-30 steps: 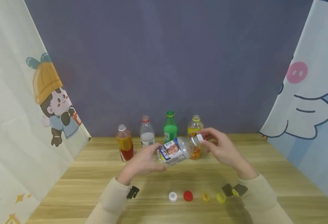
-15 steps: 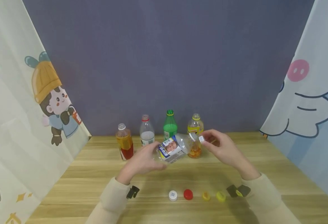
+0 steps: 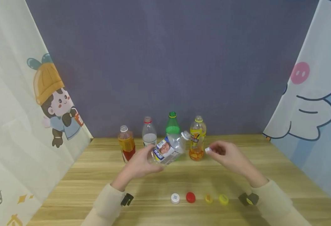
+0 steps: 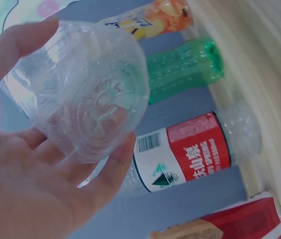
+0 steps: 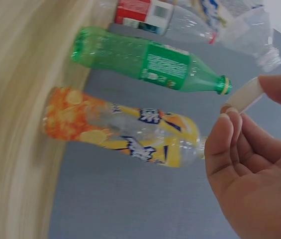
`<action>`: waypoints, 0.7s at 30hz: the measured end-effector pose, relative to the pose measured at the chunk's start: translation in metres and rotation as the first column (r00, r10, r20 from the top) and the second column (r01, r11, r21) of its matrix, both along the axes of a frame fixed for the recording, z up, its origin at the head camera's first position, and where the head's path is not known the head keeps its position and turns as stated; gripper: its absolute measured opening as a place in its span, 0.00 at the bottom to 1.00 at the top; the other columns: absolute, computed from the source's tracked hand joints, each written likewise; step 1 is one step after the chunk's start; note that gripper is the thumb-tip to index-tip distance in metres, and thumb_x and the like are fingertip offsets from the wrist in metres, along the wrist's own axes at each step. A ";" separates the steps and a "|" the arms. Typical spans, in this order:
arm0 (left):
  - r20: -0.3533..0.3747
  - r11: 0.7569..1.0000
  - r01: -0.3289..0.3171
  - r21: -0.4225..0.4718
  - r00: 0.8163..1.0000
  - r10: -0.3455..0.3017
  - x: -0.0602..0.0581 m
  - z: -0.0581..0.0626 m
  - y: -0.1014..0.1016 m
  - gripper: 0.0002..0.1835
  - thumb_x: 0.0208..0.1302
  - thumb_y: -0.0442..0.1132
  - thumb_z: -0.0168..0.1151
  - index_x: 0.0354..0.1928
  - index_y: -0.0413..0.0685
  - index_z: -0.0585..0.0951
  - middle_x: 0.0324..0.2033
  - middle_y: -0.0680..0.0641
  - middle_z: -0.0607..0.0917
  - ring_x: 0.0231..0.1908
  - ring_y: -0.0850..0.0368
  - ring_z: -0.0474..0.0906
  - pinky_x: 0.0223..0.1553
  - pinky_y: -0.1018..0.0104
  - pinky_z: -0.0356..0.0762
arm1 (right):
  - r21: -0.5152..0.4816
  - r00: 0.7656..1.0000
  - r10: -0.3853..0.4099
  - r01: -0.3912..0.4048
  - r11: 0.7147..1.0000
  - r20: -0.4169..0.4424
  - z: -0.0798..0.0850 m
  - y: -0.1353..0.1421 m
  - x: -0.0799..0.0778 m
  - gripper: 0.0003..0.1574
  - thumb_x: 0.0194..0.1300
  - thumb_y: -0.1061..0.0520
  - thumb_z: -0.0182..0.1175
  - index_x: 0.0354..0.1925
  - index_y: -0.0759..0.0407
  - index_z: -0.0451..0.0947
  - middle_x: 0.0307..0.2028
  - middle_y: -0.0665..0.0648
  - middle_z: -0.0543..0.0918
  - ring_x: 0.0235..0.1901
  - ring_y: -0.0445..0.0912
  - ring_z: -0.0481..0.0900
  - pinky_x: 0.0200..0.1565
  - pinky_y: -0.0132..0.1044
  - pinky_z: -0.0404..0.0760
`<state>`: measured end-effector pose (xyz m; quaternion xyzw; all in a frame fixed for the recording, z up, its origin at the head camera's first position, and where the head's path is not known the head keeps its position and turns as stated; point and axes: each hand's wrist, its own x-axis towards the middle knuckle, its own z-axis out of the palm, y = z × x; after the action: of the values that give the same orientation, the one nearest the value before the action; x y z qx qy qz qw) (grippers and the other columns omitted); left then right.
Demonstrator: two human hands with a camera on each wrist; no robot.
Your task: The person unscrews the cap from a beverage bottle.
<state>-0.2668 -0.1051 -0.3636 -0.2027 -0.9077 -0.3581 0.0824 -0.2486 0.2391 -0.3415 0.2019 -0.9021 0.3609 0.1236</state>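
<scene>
My left hand (image 3: 141, 164) grips a clear plastic bottle (image 3: 165, 151) round its lower part, tilted with its uncapped neck up to the right. In the left wrist view the bottle's base (image 4: 103, 99) faces the camera, fingers and thumb around it. To the right, my right hand (image 3: 229, 156) pinches a white bottle cap (image 3: 208, 150) between thumb and fingers, apart from the bottle's mouth. The right wrist view shows this cap (image 5: 247, 94) edge-on. Just left of that hand stands an orange-drink bottle (image 3: 197, 138) with a yellow label.
Behind the held bottle stand a green bottle (image 3: 172, 125), a clear red-ringed bottle (image 3: 149, 133) and a tea-coloured bottle (image 3: 126, 144), all uncapped. Near the front lie a white cap (image 3: 175, 198), a red cap (image 3: 190, 197) and two yellow caps (image 3: 223, 199) on the wooden table (image 3: 97, 179).
The white cap has come off the bottle's neck. My right hand has drawn it away to the right and slightly down, while my left hand has shifted left with the bottle.
</scene>
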 end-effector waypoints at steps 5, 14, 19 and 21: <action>-0.024 0.998 -0.003 0.065 1.000 0.004 0.002 -0.007 -0.009 0.41 0.44 0.47 0.81 0.63 0.48 0.76 0.50 0.49 0.85 0.54 0.46 0.80 0.56 0.45 0.77 | 0.048 1.000 0.015 -0.015 0.999 -0.004 -0.010 0.003 0.003 0.16 0.69 0.50 0.65 0.44 0.62 0.82 0.31 0.49 0.80 0.32 0.42 0.75 0.32 0.33 0.77; -0.046 0.992 -0.044 0.118 0.998 0.050 0.004 -0.013 -0.035 0.38 0.43 0.46 0.82 0.59 0.48 0.76 0.49 0.48 0.84 0.52 0.47 0.80 0.56 0.45 0.77 | 0.144 0.998 0.061 -0.063 0.988 0.018 -0.032 0.012 0.010 0.08 0.63 0.56 0.69 0.37 0.57 0.80 0.25 0.46 0.74 0.25 0.38 0.70 0.27 0.32 0.73; -0.023 0.987 -0.042 0.152 0.999 0.046 0.006 -0.015 -0.048 0.38 0.44 0.45 0.81 0.58 0.45 0.74 0.49 0.45 0.83 0.53 0.45 0.79 0.58 0.42 0.75 | 0.191 0.995 0.040 -0.057 0.980 0.095 -0.043 0.019 0.018 0.09 0.63 0.52 0.69 0.36 0.55 0.79 0.24 0.46 0.74 0.25 0.39 0.70 0.26 0.33 0.73; -0.020 0.986 -0.037 0.162 0.999 0.041 0.007 -0.016 -0.053 0.38 0.46 0.44 0.81 0.58 0.44 0.73 0.50 0.43 0.82 0.52 0.45 0.79 0.58 0.41 0.74 | 0.208 0.993 0.028 -0.052 0.977 0.113 -0.047 0.021 0.021 0.10 0.64 0.51 0.69 0.36 0.55 0.79 0.25 0.46 0.75 0.25 0.39 0.71 0.28 0.33 0.74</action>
<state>-0.2600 -0.1583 -0.3793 -0.1817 -0.8784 -0.4265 0.1159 -0.2279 0.2606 -0.3882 0.2120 -0.9364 0.2761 0.0447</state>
